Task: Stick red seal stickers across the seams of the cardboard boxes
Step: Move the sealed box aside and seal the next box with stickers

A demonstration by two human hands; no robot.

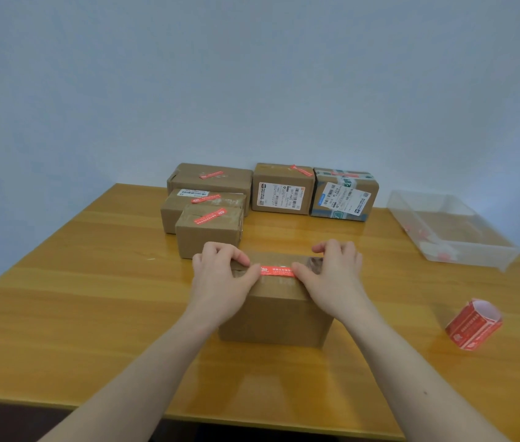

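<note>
While both thumbs bear down on the ends of the red rectangular seal sticker point(276, 271), the main risk, as I judge it, is a crooked or wrinkled seal: if one end is pressed harder or dragged sideways, the strip could crease, trap a bubble, or sit off the seam it is meant to bridge. The glossy clear tape already on the lid may also give the adhesive a poor hold, so an end could lift.

The sticker lies flat across the top of the plain brown cardboard box point(276, 317), which stands on the yellow wooden surface point(92, 314) nearest the person. The left hand point(220, 279) rests on the box's left top edge, thumb on the sticker's left end, its fingers point(220, 250) loosely curled over the lid. The right hand point(332, 275) mirrors it, thumb on the right end, fingers arched with tips on the lid. Neither hand clamps anything; both press.

Five sealed brown cardboard boxes point(209, 232) sit further back, a red sticker roll point(474, 323) lies to the right, and a clear plastic tray point(450, 231) sits beyond it.
</note>
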